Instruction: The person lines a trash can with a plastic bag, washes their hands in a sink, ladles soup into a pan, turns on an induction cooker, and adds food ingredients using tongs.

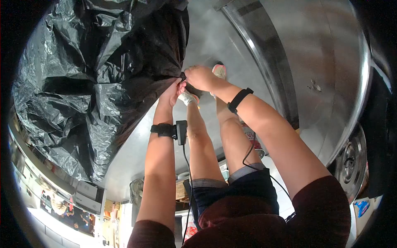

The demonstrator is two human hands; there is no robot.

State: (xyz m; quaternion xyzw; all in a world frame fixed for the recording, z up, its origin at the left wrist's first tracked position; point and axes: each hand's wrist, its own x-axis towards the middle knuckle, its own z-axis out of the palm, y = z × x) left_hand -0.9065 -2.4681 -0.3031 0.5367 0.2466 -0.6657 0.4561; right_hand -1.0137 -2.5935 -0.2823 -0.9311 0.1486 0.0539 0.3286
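A large, crinkled black plastic bag [95, 82] fills the upper left of the view. Its edge is drawn to a bunched point at the centre, where both hands meet. My left hand [168, 96] is closed on the bag's edge from below. Right beside it, my right hand [199, 77] has its fingers pinched on the same gathered corner. The two hands are almost touching. Both wrists wear black straps, and a small black box [181, 132] with a cable sits at the left wrist.
Below the hands are my legs and shoes [219, 70] on a grey floor. A curved metal surface [331, 82] with a shiny rim stands at the right, with a round metal lid [350, 161] under it. Shelves with boxes [87, 196] lie at the lower left.
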